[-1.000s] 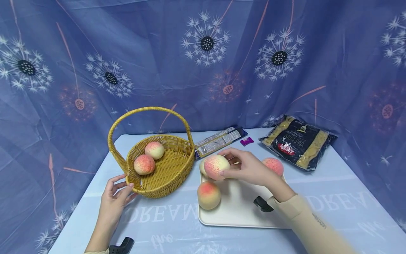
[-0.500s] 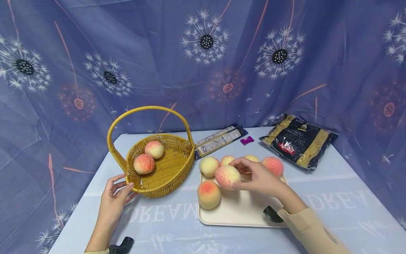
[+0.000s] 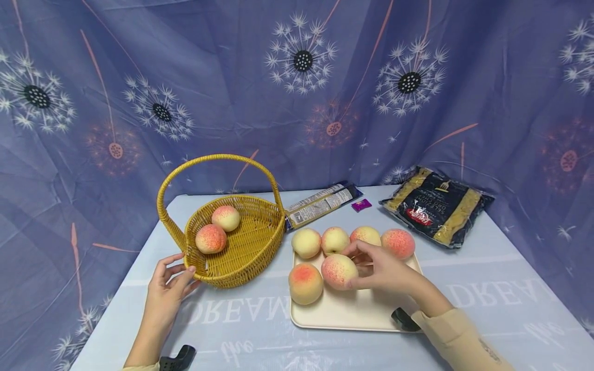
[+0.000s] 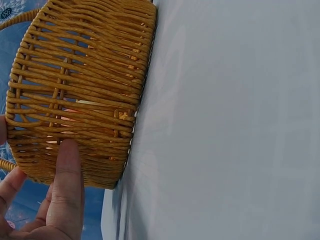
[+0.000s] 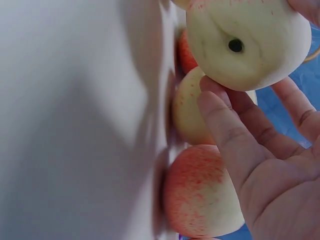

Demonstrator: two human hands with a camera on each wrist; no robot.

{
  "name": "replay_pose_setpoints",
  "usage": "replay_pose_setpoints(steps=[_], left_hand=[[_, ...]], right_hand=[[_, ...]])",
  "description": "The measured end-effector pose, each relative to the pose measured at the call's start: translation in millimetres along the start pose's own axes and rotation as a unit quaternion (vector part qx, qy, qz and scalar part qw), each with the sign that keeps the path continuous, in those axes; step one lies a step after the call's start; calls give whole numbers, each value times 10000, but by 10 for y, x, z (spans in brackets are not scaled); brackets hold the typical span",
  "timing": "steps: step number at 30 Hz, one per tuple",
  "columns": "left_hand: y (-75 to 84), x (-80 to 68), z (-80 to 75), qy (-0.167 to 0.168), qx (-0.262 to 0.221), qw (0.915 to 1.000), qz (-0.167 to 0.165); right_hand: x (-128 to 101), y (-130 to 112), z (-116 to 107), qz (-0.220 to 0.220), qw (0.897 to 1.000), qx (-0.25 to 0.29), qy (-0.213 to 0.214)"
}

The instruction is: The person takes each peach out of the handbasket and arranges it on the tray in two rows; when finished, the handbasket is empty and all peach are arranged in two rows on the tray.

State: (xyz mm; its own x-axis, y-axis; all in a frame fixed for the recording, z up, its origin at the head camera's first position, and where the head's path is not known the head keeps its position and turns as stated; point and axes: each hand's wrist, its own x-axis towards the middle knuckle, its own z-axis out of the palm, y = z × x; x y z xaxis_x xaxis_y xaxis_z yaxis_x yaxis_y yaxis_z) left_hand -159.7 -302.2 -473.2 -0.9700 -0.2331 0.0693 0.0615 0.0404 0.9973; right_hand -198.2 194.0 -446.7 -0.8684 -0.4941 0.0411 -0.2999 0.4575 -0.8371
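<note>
A woven yellow basket (image 3: 241, 252) with a tall handle holds two peaches (image 3: 211, 239). My left hand (image 3: 183, 270) rests against its near outer wall, and in the left wrist view the thumb (image 4: 67, 160) lies straight on the basket's weave (image 4: 80, 75). A cream tray (image 3: 362, 314) carries a back row of several peaches (image 3: 335, 239) and one at the front left (image 3: 305, 283). My right hand (image 3: 359, 265) grips another peach (image 3: 339, 270) low over the tray, next to the front-left one. The right wrist view shows this peach's pale underside (image 5: 247, 42) in the fingertips (image 5: 220, 107).
A black and gold pasta packet (image 3: 436, 206) lies at the back right. A flat printed wrapper (image 3: 320, 203) and a small purple sweet (image 3: 361, 205) lie behind the tray. Blue dandelion-print cloth hangs behind and beside the pale blue table (image 3: 487, 288).
My right hand has carried the peach from the tray's far-left corner back toward me and down, beside the front-left peach. The left hand and basket have not moved.
</note>
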Motion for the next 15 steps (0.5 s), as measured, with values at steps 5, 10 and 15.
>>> replay_pose_setpoints(steps=[5,10,15], left_hand=[[3,4,-3,27,78,10000,-31],[6,6,-5,30,144,9999,-54],[4,8,-10,26,156,9998,-93]], right_hand=[[17,79,42,42,9994,317,-161],[18,133,73,45,9982,516,-297],[15,153,77,49,9970,649,-421]])
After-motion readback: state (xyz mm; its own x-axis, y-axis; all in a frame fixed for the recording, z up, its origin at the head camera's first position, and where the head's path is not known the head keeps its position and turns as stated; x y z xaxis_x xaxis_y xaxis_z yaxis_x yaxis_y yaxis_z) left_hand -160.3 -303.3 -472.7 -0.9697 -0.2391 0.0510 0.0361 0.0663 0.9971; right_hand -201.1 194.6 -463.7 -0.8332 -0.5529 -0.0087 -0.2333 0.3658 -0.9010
